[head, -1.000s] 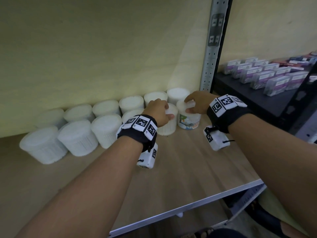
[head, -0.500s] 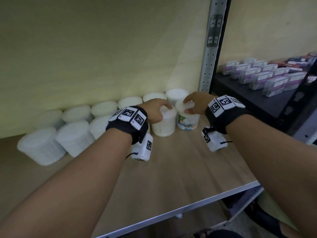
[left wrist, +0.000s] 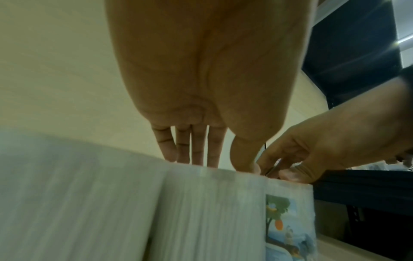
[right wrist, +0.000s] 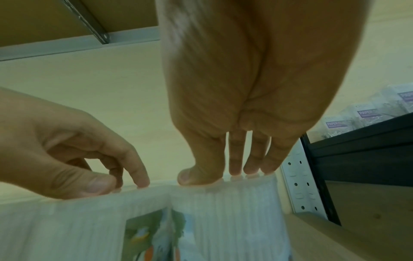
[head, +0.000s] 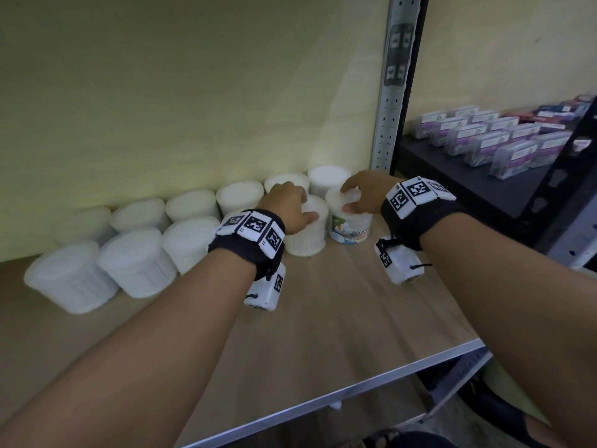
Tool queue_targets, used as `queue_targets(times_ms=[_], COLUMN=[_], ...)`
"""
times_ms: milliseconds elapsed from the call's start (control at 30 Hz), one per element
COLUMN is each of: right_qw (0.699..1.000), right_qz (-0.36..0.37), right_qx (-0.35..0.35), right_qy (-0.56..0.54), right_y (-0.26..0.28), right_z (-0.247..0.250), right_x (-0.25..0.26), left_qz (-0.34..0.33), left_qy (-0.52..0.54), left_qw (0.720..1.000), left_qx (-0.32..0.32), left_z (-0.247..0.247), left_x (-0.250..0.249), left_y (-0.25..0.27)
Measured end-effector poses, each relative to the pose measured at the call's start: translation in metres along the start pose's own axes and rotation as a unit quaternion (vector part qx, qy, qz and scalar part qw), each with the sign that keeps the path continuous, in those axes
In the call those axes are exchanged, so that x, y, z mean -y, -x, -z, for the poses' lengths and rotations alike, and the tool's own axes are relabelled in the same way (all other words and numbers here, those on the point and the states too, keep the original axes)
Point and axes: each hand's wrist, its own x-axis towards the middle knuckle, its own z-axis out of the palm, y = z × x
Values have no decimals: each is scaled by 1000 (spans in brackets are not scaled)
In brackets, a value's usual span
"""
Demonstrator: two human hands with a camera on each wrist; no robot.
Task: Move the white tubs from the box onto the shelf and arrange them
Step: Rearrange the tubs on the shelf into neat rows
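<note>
Two rows of white tubs point(head: 135, 263) stand along the back of the wooden shelf point(head: 339, 318). My left hand point(head: 305, 208) grips the lid of a plain white tub point(head: 307, 240) from above, thumb in front, in the front row. Touching its right side stands a tub with a colourful label point(head: 350, 229), whose lid my right hand point(head: 347, 198) grips from above. In the left wrist view my left hand's fingertips point(left wrist: 194, 161) sit on the plain tub's point(left wrist: 208, 211) lid edge. In the right wrist view my right hand's fingertips point(right wrist: 234, 172) rest on the labelled tub's point(right wrist: 223, 211) rim. No box is in view.
A perforated metal upright point(head: 387, 124) bounds the shelf on the right. Beyond it a black shelf point(head: 452, 176) carries rows of small clear boxes point(head: 484, 140). The wooden shelf's metal front edge point(head: 355, 386) runs near me. A pale wall backs the tubs.
My left hand has shifted from the plain tub's side to over its lid, and my forearm has swung left. The right hand stays on the labelled tub.
</note>
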Motion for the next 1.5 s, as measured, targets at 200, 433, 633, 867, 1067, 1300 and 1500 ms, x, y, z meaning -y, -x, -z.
queue_targets(times_ms=[200,433,633,867,1067,1300,1500], right_qw=[1000,1000,1000,1000,1000,1000,1000], right_qz=[-5,-7,-6,-5,-3,-4,-3], right_qx=[2,4,4,2,-3,0,1], right_qy=[-6,-7,-4,-12,-8,-12,-10], right_y=[1,0,-1,-1,0,0,0], right_z=[0,0,-1,-1,-1,-1,-2], right_x=[1,1,0,-1,0,0,-1], left_qz=[-18,0,18,0,-36,39,48], left_qy=[10,-13,-74,-41,6,21,-44], left_qw=[996,1000,997,998,995,998,998], left_qx=[82,14,-5,47,96,-32,-4], left_z=[11,3,-5,3,15,3,-3], left_x=[-1,-9,-12,-10,-8,-13,-19], left_y=[0,-1,-4,-6,1,4,1])
